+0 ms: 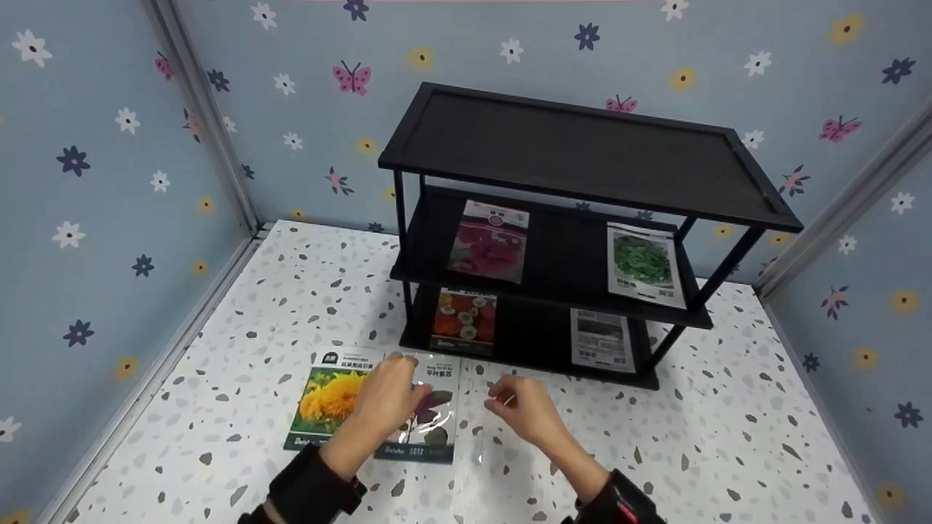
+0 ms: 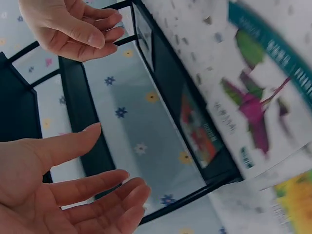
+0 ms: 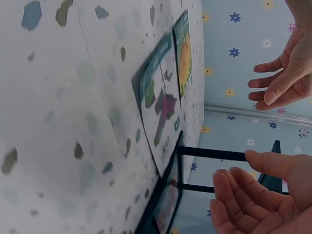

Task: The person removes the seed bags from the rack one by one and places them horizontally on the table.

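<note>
My left hand (image 1: 386,397) hovers above two seed packets on the table, its fingers loosely bent around nothing. Under and beside it lie a packet with yellow flowers (image 1: 320,404) and a packet with purple-green leaves (image 1: 438,415); the hand covers part of both in the head view. To the right, my right hand (image 1: 530,411) hangs in front of the shelf rack, also holding nothing. Both wrist views show the hands apart, with relaxed fingers: the left hand (image 2: 83,195) in the left wrist view, the right hand (image 3: 268,200) in the right.
A black three-level rack (image 1: 582,156) stands at the back. Its middle shelf bears a pink-flower packet (image 1: 489,247) and a green-leaf packet (image 1: 644,266). On the bottom shelf lie an orange-red packet (image 1: 464,324) and a grey-white printed packet (image 1: 601,340). Flowered walls (image 1: 95,218) enclose the speckled table (image 1: 240,349).
</note>
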`<state>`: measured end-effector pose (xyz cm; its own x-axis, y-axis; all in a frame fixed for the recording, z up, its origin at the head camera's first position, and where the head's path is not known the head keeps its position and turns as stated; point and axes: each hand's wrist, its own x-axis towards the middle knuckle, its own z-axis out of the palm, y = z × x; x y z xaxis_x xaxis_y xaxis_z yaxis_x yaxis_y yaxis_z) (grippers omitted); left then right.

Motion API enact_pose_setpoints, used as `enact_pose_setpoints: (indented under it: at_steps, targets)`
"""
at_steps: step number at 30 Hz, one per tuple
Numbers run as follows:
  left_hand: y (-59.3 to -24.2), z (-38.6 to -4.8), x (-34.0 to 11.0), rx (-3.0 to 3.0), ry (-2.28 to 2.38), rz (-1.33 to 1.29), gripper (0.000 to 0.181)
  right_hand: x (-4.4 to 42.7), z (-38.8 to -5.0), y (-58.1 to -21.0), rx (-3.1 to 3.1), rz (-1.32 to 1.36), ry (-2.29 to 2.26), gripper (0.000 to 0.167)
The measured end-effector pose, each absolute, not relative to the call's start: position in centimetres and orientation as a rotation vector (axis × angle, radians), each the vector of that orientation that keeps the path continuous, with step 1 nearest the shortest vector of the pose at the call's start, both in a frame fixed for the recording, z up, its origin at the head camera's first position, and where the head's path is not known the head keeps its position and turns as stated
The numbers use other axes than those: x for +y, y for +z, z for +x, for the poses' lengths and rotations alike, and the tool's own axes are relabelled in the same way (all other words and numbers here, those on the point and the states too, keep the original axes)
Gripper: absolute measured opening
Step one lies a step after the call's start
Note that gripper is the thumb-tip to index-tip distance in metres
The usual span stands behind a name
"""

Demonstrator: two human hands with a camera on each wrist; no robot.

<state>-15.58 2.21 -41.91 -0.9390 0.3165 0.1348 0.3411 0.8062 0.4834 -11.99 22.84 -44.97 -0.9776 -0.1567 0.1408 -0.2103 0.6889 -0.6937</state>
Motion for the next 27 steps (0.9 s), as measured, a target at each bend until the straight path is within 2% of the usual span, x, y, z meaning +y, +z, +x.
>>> enact_pose_setpoints:
  at_steps: [4, 11, 18, 21, 27]
  targets:
    - [-38.8, -16.9, 3.3, -2.936, -0.753, -0.629, 0.03, 24.0, -12.9, -41.8, -2.813, 0.302, 1.116, 0.008]
    - [-34.0, -20.3, 5.7, -2.956, -0.645, -0.708, 0.027, 25.2, -16.0, -36.4, -2.842, 0.16, 1.046, 0.012]
    - [-31.7, -24.1, 9.0, -3.11, -0.654, -0.629, 0.023, 26.2, -20.0, -34.1, -2.895, 0.004, 0.935, 0.03]
    - [-31.8, -25.6, 10.0, -3.149, -0.688, -0.594, 0.033, 26.2, -21.7, -34.1, -2.915, -0.092, 0.899, 0.042]
    - [-32.8, -27.9, 11.3, -3.201, -0.946, -0.364, 0.068, 25.9, -24.2, -34.9, -2.882, -0.249, 0.979, 0.055]
